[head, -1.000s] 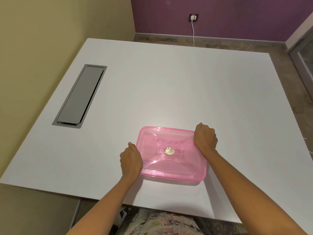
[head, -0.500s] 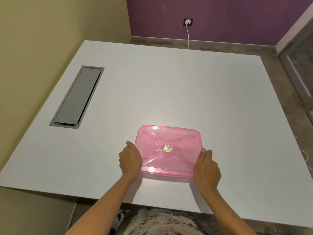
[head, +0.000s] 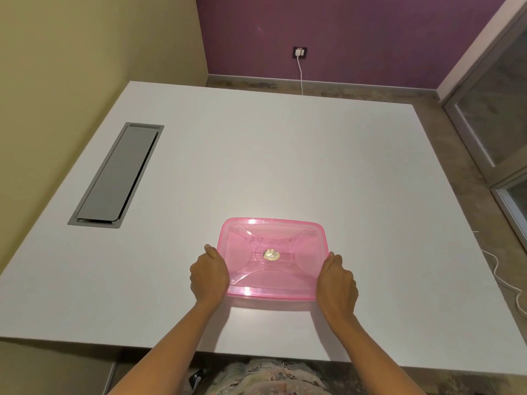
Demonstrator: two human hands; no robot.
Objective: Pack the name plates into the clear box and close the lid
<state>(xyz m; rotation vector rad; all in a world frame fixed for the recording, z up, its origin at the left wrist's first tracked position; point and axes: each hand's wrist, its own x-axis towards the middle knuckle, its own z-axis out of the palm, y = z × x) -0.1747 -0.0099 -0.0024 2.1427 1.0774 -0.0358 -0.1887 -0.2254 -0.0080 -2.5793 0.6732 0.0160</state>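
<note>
A pink see-through lid (head: 271,258) sits flat on top of the box, on the white table (head: 285,155) close to the near edge. A round gold sticker marks the lid's middle. My left hand (head: 209,273) grips the lid's near left corner, fingers curled over the rim. My right hand (head: 336,283) grips the near right corner the same way. The box under the lid is mostly hidden. No name plates show through the pink plastic or lie on the table.
A grey cable hatch (head: 117,175) is set into the table at the left. A wall socket with a white cable (head: 300,52) is on the purple wall behind. A glass door (head: 496,115) stands at the right.
My right hand has slid from the lid's far right corner down to the near right corner. My left hand has kept its place at the near left corner.
</note>
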